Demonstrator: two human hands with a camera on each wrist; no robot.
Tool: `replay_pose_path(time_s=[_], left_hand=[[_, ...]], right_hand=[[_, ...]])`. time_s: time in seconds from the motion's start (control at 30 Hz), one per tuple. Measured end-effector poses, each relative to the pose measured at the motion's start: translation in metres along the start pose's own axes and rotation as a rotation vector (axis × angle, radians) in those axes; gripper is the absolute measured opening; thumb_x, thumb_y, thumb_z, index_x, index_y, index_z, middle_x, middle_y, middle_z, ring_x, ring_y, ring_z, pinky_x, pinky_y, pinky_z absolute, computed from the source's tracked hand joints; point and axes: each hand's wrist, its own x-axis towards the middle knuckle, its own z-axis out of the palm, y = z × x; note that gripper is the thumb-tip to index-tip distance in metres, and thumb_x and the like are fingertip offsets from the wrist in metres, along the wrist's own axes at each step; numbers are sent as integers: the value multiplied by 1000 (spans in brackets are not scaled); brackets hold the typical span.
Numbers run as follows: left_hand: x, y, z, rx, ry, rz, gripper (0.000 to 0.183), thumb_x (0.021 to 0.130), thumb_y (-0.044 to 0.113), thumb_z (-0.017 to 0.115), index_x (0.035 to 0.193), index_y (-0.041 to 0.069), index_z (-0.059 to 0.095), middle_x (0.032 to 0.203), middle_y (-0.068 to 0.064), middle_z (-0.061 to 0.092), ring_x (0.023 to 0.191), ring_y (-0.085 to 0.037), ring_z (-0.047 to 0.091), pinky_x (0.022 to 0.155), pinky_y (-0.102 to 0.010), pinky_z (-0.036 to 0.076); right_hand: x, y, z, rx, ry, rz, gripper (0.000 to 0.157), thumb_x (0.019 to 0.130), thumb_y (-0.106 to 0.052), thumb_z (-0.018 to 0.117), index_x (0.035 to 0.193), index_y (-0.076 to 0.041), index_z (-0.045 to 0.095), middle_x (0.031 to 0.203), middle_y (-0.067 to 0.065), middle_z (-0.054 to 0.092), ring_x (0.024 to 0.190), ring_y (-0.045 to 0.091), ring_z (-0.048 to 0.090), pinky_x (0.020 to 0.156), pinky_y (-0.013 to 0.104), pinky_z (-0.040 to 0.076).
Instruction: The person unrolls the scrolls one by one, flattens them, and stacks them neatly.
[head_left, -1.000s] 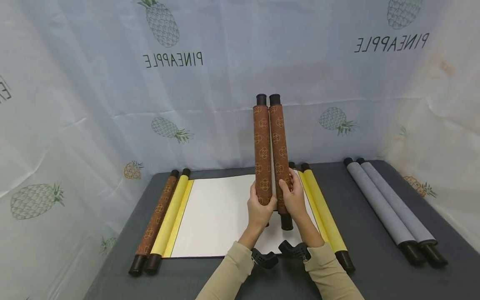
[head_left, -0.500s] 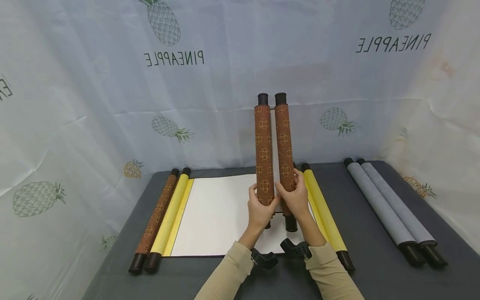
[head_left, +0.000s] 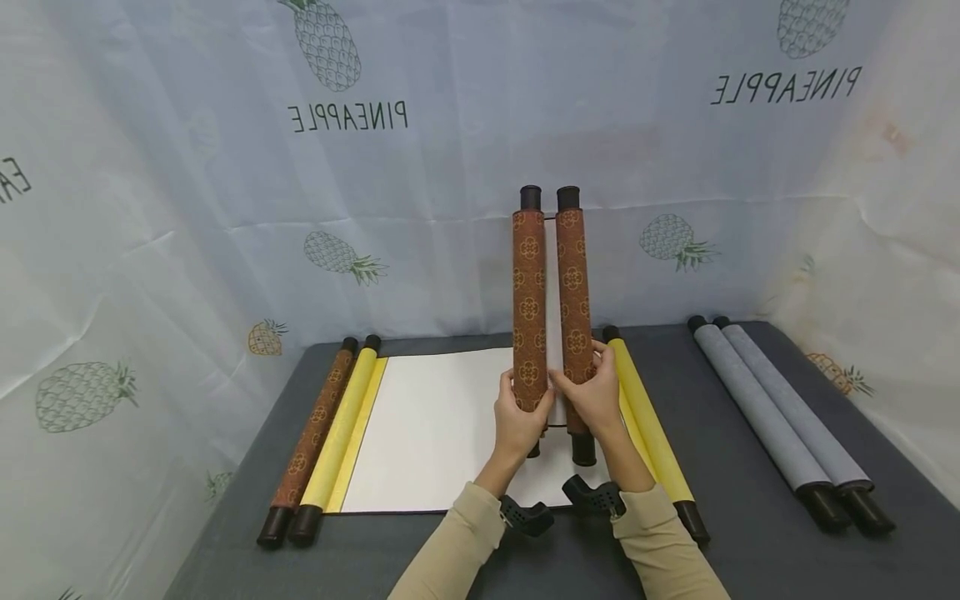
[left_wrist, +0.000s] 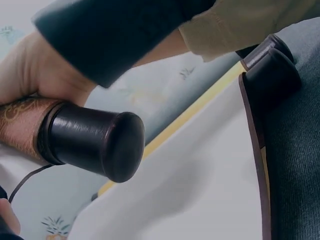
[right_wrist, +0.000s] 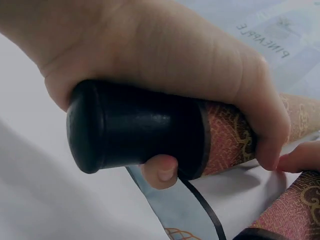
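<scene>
A brown scroll with a gold flower pattern is held up, its two rollers standing nearly side by side and leaning away. My left hand (head_left: 521,421) grips the lower part of the left roller (head_left: 529,300). Around the lower part of the right roller (head_left: 573,283), my right hand (head_left: 598,398) curls its fingers. A narrow strip of white paper (head_left: 553,317) shows between them. In the right wrist view, a black end knob (right_wrist: 135,130) lies under the palm. Below the held scroll, a yellow-edged scroll lies spread out, its white sheet (head_left: 427,433) partly hidden by the hands.
The spread scroll's yellow rollers (head_left: 343,425) lie at both sides of its sheet. Beside the left one is a brown patterned roller (head_left: 317,425). Two grey rollers (head_left: 780,408) lie at the right of the dark table (head_left: 742,533). A pineapple-print curtain (head_left: 465,167) hangs behind.
The right roller has moved right, away from the left one, with my right hand. The gap has widened and more white paper shows. My left hand has barely moved.
</scene>
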Motion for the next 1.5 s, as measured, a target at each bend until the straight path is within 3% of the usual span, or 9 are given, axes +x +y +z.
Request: replay_pose_path(time_s=[0.13, 0.23, 0.3, 0.4, 0.57, 0.7, 1.0, 1.27, 1.5], left_hand=[[4, -11, 1, -20, -20, -31, 45, 88, 8, 64, 127, -3, 45, 97, -29, 66, 52, -13, 61, 46, -19, 50], [9, -29, 3, -6, -28, -25, 45, 89, 14, 64, 128, 1, 46, 105, -26, 66, 70, -28, 69, 53, -24, 55], [13, -42, 4, 25, -32, -6, 45, 90, 20, 64, 128, 3, 47, 107, -23, 66, 79, -34, 70, 58, -28, 57], [15, -44, 2, 141, 6, 76, 44, 88, 25, 67, 123, 2, 53, 106, -17, 65, 92, -25, 66, 72, -26, 55], [19, -43, -4, 200, 53, 139, 43, 83, 24, 72, 116, -2, 61, 98, -16, 57, 91, -25, 57, 75, -27, 52], [22, -39, -10, 184, 40, 98, 50, 81, 22, 75, 121, -3, 59, 101, -17, 58, 93, -26, 59, 74, -28, 54], [23, -37, -18, 171, -19, 20, 68, 81, 19, 74, 138, -2, 43, 119, -20, 60, 101, -28, 61, 78, -36, 56], [26, -36, -22, 177, -8, 10, 70, 84, 14, 71, 144, 1, 36, 117, -23, 61, 101, -34, 64, 81, -44, 56], [23, -39, -13, 84, -124, -20, 72, 98, 10, 47, 154, 1, 2, 156, -22, 24, 141, -37, 36, 113, -55, 35]], right_hand=[[0, -1, -3, -3, -11, 6, 63, 83, 1, 68, 135, 3, 32, 122, 29, 58, 83, -4, 61, 69, 10, 49], [1, -1, -6, -12, -9, -3, 58, 84, 1, 66, 133, 4, 34, 118, 31, 60, 75, -14, 55, 66, 11, 48], [2, -1, -8, -30, 2, -5, 56, 84, 1, 66, 132, 4, 37, 114, 32, 61, 73, -14, 55, 64, 11, 49], [3, 0, -11, -56, 11, 3, 55, 84, 0, 67, 132, 2, 40, 111, 33, 63, 71, -14, 55, 63, 12, 49], [6, -1, -12, -58, 11, 21, 54, 84, -2, 68, 133, 1, 45, 113, 29, 61, 75, -13, 54, 66, 12, 48], [6, -2, -12, -70, 7, 40, 55, 84, -6, 70, 134, -1, 49, 117, 22, 58, 83, -11, 51, 71, 13, 46], [6, 0, -12, -106, -3, 51, 58, 81, -8, 74, 135, -3, 51, 114, 24, 62, 81, -8, 52, 69, 13, 47], [5, -3, -14, -124, 17, 89, 63, 84, -8, 72, 140, 2, 44, 123, 27, 61, 101, 20, 61, 71, 9, 47], [4, -7, -13, -67, 19, 89, 59, 91, -4, 63, 143, 4, 37, 129, 28, 56, 110, 27, 58, 73, 5, 44]])
